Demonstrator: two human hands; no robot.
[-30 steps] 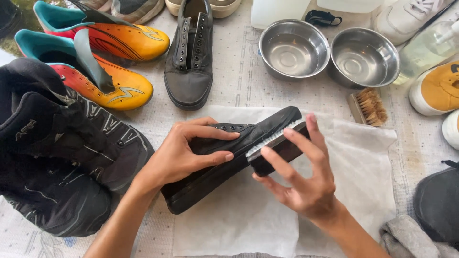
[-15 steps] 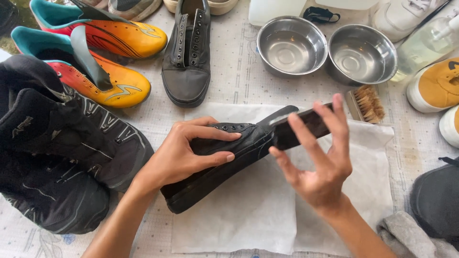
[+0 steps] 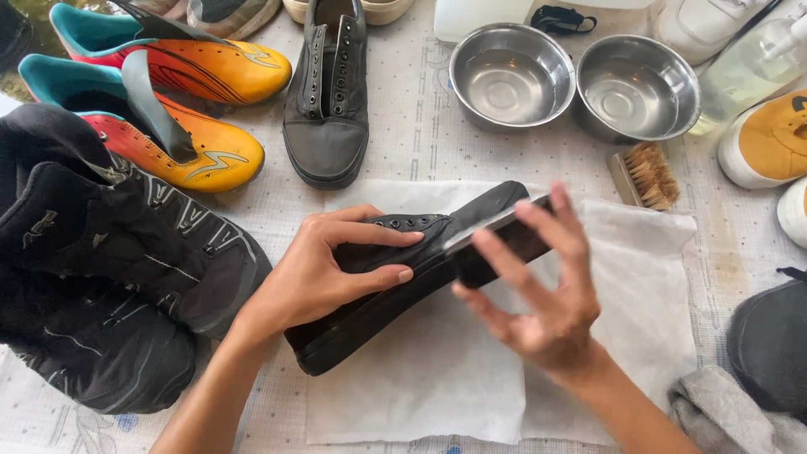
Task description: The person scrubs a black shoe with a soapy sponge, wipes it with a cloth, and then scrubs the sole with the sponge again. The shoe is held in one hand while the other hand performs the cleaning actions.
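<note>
Black slip-on shoe [image 3: 395,290] lying tilted on its side over a white cloth [image 3: 437,378], toe pointing up-right, heel down-left. Left hand [image 3: 324,269] wrapped over the shoe's upper near the eyelets, fingers closed on it, thumb across the top. Right hand [image 3: 546,303] clamped on a dark rectangular block [image 3: 504,244], probably a brush or sponge, motion blur preventing a sure call; block pressed against the shoe's side near the toe, fingers spread along its outer face.

Around the cloth, on a pale patterned table cover [image 3: 420,143]:
- second dark shoe [image 3: 328,101], laceless, upright, just above the cloth.
- two orange and teal football boots [image 3: 168,101] at upper left, side by side.
- large black boots [image 3: 101,269] at left, touching the left forearm's side of the scene.
- two steel bowls [image 3: 572,80] at top, touching each other.
- small bristle brush [image 3: 647,175] just below the right bowl, near the cloth's corner.
- clear bottle [image 3: 748,63] and a yellow shoe [image 3: 769,139] at the right edge.
- grey rag [image 3: 723,412] at lower right, beside the right forearm.
</note>
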